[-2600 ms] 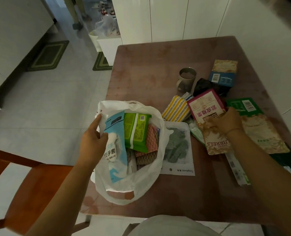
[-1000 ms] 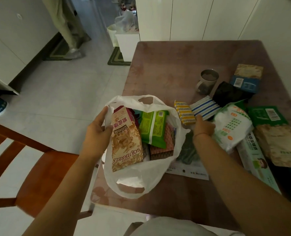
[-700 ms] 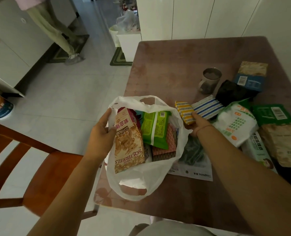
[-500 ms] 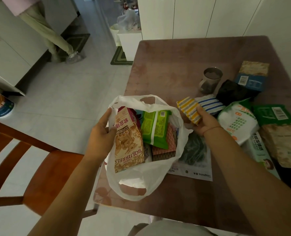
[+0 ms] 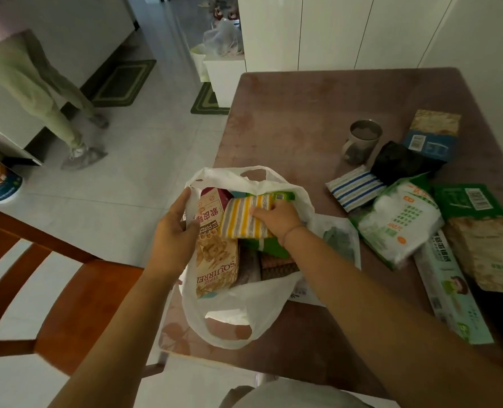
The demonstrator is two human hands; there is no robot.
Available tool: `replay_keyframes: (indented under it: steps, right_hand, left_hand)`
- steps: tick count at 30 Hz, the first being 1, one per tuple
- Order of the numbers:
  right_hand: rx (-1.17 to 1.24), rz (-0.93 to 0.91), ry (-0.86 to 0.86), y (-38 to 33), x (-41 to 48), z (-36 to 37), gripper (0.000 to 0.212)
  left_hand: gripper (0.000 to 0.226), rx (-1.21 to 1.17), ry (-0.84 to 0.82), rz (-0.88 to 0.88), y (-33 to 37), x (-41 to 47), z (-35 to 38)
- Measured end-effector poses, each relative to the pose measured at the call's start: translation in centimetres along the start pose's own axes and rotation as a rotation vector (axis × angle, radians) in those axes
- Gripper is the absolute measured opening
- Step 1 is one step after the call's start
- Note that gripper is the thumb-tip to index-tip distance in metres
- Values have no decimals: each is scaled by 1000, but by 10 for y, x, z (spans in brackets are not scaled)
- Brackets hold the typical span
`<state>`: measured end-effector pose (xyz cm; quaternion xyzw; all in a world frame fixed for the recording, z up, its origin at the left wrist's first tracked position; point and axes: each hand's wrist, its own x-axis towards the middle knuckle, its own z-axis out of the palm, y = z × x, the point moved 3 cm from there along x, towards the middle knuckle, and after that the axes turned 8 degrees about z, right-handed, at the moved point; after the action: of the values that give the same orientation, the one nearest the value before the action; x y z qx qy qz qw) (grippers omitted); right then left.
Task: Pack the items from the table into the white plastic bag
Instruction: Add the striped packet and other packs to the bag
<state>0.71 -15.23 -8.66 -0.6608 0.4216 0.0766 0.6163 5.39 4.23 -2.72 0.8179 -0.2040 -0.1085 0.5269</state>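
At the table [image 5: 303, 113]'s near left corner, one white bag [image 5: 244, 316] stands open. Left hand [image 5: 172, 240] grips its rim with curled fingers. Right hand [image 5: 276, 219] holds one yellow-striped pack [image 5: 244, 216] in the mouth, over one squirrel pouch [image 5: 215, 260] and one green pack [image 5: 284, 196]. One blue-striped pack [image 5: 355, 187], one mug [image 5: 362, 139] and one black pouch [image 5: 397, 163] sit to the right.

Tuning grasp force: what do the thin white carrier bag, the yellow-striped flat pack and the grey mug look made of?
Thin white carrier bag: plastic film, semi-translucent, crumpled and limp.
Yellow-striped flat pack: looks like soft cloth or sponge, matte; wrapper unclear.
Grey mug: probably metal, dull sheen at the rim; could be glazed ceramic.
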Motion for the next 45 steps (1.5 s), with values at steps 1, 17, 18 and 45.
replay_keyframes:
  steps: [1,17,18,45]
  right_hand:
    - [-35,-18,66,-8,7,4,44]
    - [-149,27,616,101,-12,-105,49]
    - [-208,128,586,117,-12,-109,57]
    - [493,-149,509,91,-54,-175,33]
  left_hand:
    - [52,8,-1,7,1,-1,-1]
    - [56,128,31,-19,-7,6,3]
    - [55,136,25,-19,-7,6,4]
    - [55,140,5,-24,-13,3,11]
